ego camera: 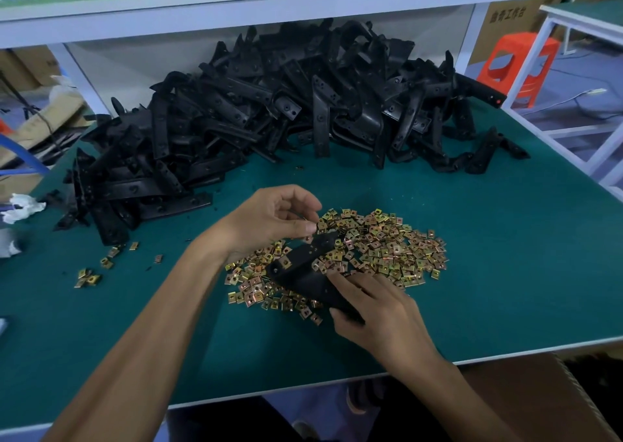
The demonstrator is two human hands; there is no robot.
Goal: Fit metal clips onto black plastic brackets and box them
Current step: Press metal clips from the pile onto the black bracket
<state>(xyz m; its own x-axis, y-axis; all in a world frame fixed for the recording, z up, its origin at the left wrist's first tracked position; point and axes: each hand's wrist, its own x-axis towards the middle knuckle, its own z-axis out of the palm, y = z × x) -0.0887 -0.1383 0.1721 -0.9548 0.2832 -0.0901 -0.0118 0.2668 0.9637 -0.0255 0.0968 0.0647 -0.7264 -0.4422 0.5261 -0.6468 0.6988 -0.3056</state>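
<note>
A heap of small brass-coloured metal clips lies on the green table. My right hand grips one black plastic bracket by its near end, holding it over the clips. One clip sits fitted on the bracket's left tab. My left hand hovers at the bracket's far tip, thumb and fingers pinching a clip there. A big pile of loose black brackets fills the back of the table.
A few stray clips lie at the left. A brown cardboard box stands below the table's front right edge. A white shelf frame runs above the pile. An orange stool stands off to the right.
</note>
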